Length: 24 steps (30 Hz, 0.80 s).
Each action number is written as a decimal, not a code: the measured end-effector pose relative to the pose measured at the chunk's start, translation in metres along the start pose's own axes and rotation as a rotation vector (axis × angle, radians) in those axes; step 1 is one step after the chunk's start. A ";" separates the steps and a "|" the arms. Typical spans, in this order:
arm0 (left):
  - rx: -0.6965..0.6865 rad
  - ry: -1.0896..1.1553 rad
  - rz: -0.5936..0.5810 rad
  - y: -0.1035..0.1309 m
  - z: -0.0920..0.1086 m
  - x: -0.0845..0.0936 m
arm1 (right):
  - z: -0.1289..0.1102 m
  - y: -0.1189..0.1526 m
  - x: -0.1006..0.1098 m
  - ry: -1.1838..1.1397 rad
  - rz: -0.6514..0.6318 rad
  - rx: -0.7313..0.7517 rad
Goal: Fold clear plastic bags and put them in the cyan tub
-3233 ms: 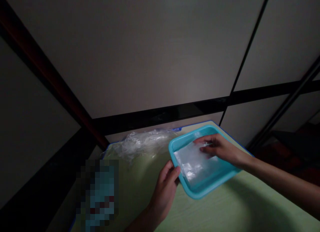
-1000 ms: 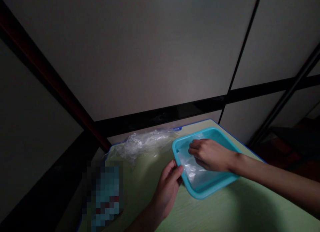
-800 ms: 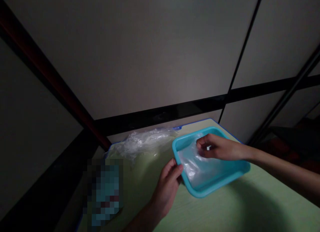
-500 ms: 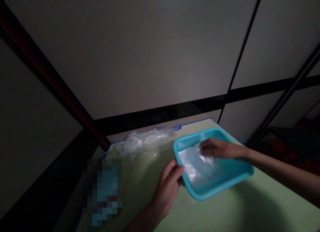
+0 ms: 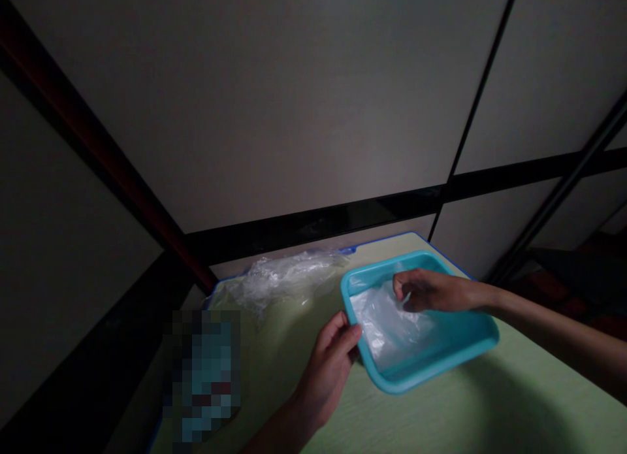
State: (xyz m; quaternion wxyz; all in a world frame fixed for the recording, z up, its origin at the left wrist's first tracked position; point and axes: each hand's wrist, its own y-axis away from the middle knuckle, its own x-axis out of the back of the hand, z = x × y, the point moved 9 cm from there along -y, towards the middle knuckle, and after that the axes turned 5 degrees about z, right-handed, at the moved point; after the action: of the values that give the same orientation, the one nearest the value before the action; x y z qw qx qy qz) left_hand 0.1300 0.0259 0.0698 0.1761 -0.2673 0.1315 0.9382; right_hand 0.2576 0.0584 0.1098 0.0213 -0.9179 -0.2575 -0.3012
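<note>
A turquoise plastic tray (image 5: 435, 366) stands on a pale green table, and a thin clear plastic bag (image 5: 386, 326) lies crumpled inside it. My left hand (image 5: 330, 359) grips the tray's left rim, thumb on top and fingers underneath. Over the tray, my right hand (image 5: 431, 291) has its fingers curled in a pinch at the bag's upper part; the exact contact at the fingertips is dim. The bag rises in folds towards these fingers.
More crumpled clear plastic (image 5: 284, 277) lies along the table's back edge. A blurred-out blue-green item (image 5: 208, 375) is at the left. Behind the blue-edged table (image 5: 392, 245) rise pale cabinet panels (image 5: 313, 114) with a black band.
My right hand has shifted slightly and its fingers have curled differently, with the plastic below them spreading and changing its folds. My left hand and the tray stay nearly in place.
</note>
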 end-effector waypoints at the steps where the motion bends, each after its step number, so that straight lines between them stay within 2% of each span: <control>1: -0.002 -0.001 0.002 0.000 0.000 0.000 | 0.003 0.000 -0.002 -0.007 -0.030 -0.025; 4: -0.009 0.001 -0.002 0.000 0.001 -0.001 | 0.012 0.002 -0.008 -0.037 -0.084 -0.133; 10: -0.008 0.004 0.010 -0.001 0.002 0.000 | 0.021 0.007 -0.011 -0.199 -0.019 -0.301; 16: 0.015 0.028 0.003 -0.001 -0.001 0.000 | 0.018 0.003 -0.021 -0.323 -0.041 -0.302; 24: 0.029 0.022 -0.005 -0.001 -0.001 0.000 | 0.010 0.001 -0.020 -0.142 -0.026 -0.286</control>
State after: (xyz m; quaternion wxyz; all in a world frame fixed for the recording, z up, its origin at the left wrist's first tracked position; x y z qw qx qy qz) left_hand 0.1311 0.0267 0.0692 0.1807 -0.2754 0.1462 0.9328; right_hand 0.2495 0.0504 0.0905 -0.1316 -0.9271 -0.2248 -0.2696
